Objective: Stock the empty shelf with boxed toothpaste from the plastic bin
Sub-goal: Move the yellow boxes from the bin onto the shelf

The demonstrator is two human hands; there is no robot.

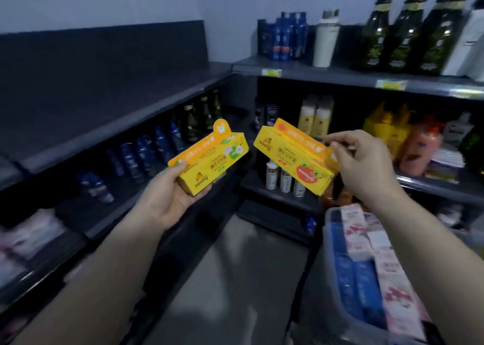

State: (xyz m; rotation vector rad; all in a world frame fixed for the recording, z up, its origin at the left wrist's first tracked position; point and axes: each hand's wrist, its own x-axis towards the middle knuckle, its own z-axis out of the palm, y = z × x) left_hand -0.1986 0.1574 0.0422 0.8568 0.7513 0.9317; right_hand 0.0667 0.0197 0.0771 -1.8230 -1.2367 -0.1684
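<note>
My left hand [167, 195] grips one end of a yellow toothpaste box with a green apple picture [212, 158], held up in front of the left shelving. My right hand [358, 161] pinches the end of a second yellow toothpaste box with a red strawberry picture [293, 156]. Both boxes hang in the air, a small gap between them. The wide dark top shelf [104, 90] on the left is bare. The clear plastic bin [330, 274] at lower right holds several blue and pink-white toothpaste boxes [387, 279].
Blue bottles [136, 161] and dark bottles line the left middle shelf. The right shelving carries dark pump bottles [408, 30], a white flask [326, 38], and yellow and orange bottles [392, 132]. Grey floor [235, 279] runs between the shelves.
</note>
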